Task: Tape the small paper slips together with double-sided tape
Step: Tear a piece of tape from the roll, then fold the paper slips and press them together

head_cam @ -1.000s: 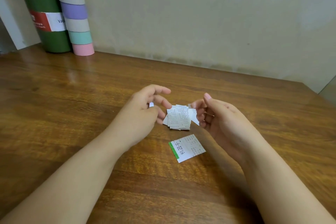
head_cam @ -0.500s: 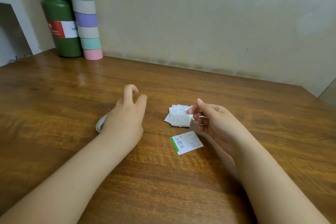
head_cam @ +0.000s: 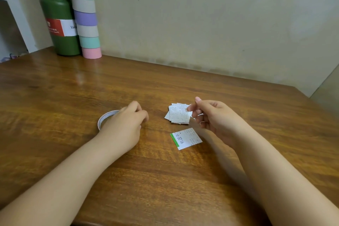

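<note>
A wooden bench (head_cam: 165,180) with glossy brown grain runs back to a plain beige wall (head_cam: 201,14), stained along its foot. Far left of the grips, a white shelf frame (head_cam: 16,14) stands by the bench's corner; soft light glints there.

This looks like a room in a home, at a desk pushed against a wall. The glossy brown wood-grain surface (head_cam: 55,88) meets a plain, scuffed beige plaster wall (head_cam: 201,24). At its far left corner stand a dark green insulated metal bottle (head_cam: 60,29) and a tall stack of pastel tape rolls (head_cam: 85,16), beside a white shelf frame (head_cam: 16,14).
</note>
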The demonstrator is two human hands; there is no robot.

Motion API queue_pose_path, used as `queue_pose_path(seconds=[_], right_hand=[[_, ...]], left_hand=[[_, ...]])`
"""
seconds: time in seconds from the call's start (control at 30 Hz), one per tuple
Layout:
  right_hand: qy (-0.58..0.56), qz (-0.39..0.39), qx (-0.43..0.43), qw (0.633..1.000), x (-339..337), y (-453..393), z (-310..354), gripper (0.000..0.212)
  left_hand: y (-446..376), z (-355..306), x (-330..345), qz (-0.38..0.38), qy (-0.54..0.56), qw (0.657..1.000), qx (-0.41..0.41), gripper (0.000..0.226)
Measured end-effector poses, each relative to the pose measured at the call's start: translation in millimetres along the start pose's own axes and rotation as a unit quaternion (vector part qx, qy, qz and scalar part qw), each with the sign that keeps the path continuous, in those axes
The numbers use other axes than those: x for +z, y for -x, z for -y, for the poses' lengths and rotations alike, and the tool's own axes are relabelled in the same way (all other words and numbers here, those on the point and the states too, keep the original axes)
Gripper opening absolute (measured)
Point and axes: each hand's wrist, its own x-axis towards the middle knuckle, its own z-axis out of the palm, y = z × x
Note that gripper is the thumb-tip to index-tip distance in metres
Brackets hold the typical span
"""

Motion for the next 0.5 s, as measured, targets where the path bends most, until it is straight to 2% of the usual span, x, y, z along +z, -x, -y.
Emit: queue_pose_path(seconds=[0.17, 0.33, 0.5], right_hand=[[-0.047, -0.002, 0.006, 0.999, -0.4, 4.8, -11.6, 0.034], [-0.065, 0.059, 0.025, 0.996, -3.2, 10.4, -22.5, 0.032], [-0.094, 0.090, 0.089, 0.988, -10.9, 16.1, -21.9, 0.033]], left_hand=[[-0.1, -0.8, 0.5, -0.002, 0.022, 1.000, 0.002, 0.032], [-2.1, -9.2, -1.8, -0.023, -0.041, 0.998, 0.050, 0.030], [4.8, -16.6, 2.7, -0.080, 0.074, 0.985, 0.131, 0.019]])
